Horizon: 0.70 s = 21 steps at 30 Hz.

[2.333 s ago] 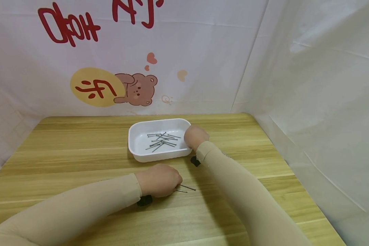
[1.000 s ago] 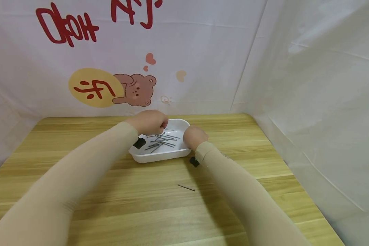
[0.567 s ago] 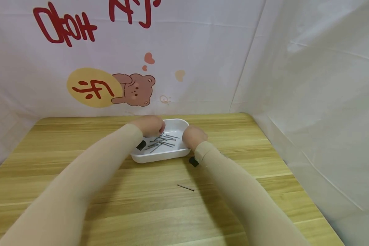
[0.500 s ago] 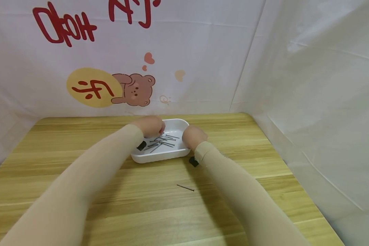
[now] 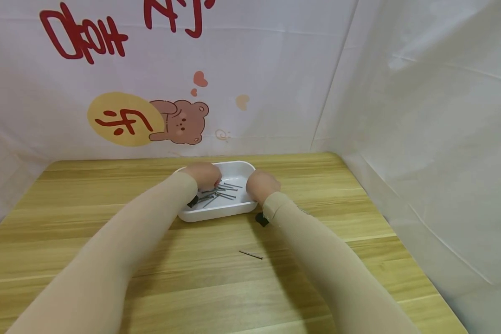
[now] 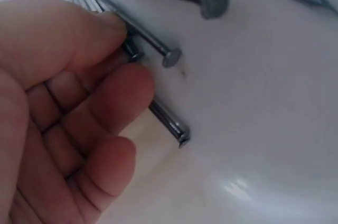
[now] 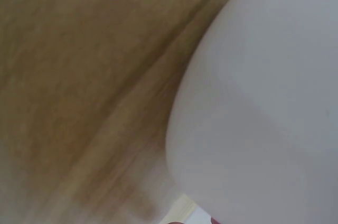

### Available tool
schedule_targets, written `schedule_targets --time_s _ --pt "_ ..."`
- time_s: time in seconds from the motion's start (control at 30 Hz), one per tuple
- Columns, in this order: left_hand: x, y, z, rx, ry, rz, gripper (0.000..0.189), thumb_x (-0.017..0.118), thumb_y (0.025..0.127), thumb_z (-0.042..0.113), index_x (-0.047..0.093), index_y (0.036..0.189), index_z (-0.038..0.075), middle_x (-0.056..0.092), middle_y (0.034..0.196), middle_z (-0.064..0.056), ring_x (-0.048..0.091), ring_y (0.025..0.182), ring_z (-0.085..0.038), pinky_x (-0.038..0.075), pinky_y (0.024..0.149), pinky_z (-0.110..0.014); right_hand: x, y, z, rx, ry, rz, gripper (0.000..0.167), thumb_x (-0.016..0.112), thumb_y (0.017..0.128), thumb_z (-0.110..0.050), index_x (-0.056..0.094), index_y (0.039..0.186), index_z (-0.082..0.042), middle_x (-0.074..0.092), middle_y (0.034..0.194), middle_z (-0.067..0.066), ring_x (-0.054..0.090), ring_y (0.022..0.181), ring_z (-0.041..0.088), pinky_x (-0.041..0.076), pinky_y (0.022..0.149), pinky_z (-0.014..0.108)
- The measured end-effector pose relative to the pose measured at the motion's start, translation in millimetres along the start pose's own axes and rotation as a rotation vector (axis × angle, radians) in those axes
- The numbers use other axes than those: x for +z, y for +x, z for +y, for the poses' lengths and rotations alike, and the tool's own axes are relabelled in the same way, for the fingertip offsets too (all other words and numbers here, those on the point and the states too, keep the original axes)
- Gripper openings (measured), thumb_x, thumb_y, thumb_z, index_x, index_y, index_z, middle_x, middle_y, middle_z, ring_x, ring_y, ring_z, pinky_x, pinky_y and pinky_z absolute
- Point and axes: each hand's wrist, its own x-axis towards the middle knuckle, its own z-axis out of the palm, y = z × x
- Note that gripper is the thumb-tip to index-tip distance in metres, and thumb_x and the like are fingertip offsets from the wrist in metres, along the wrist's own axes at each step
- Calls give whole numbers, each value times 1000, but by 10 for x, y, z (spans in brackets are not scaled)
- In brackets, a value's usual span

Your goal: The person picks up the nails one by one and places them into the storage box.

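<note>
A white tray (image 5: pixel 217 214) with several nails (image 5: pixel 226 195) lying crisscross in it stands on the table. My left hand (image 5: pixel 204 175) is down inside its left part, fingers curled. In the left wrist view, the thumb and fingers (image 6: pixel 124 94) close around a dark nail (image 6: pixel 133 52), whose head peeks out between them; other nails (image 6: pixel 169 57) lie right beside. My right hand (image 5: pixel 262 185) grips the tray's right end; its fingers are mostly hidden. The right wrist view shows the tray's white outer wall (image 7: pixel 259 102). One loose nail (image 5: pixel 251 254) lies on the table in front.
The wood-grain table (image 5: pixel 183 287) has a white printed sheet (image 5: pixel 275 83) behind it and another white sheet (image 5: pixel 434 139) along its right side. Black wrist pieces (image 5: pixel 262 219) sit under both wrists.
My left hand has carried a nail from the front table into the tray and sunk lower there. One nail stays in front. The right hand keeps its grip on the tray.
</note>
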Motion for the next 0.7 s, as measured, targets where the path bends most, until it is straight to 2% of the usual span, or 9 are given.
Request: schedule_targets --time_s 0.3,0.53,0.7 --pt "18 2 41 -22 -28 24 22 59 97 7 66 79 17 66 85 -4 59 83 -25 50 83 -40 -2 -7 -8 -1 -9 -6 23 58 96 -4 67 117 0 72 105 11 65 88 23 60 81 43" --pt "12 -40 84 -146 -162 24 20 56 99 15 67 82 16 68 92 -6 61 88 -27 50 85 -42 0 -12 10 -22 -7 -3 21 55 99 -6 67 116 -1 72 107 11 65 89 24 61 83 45" --pt "-2 -85 108 -151 -171 30 20 56 101 16 68 85 16 68 93 -7 61 89 -27 50 87 -42 4 -4 20 -41 -10 4 22 53 100 -7 67 115 0 72 107 11 65 88 24 61 80 44"
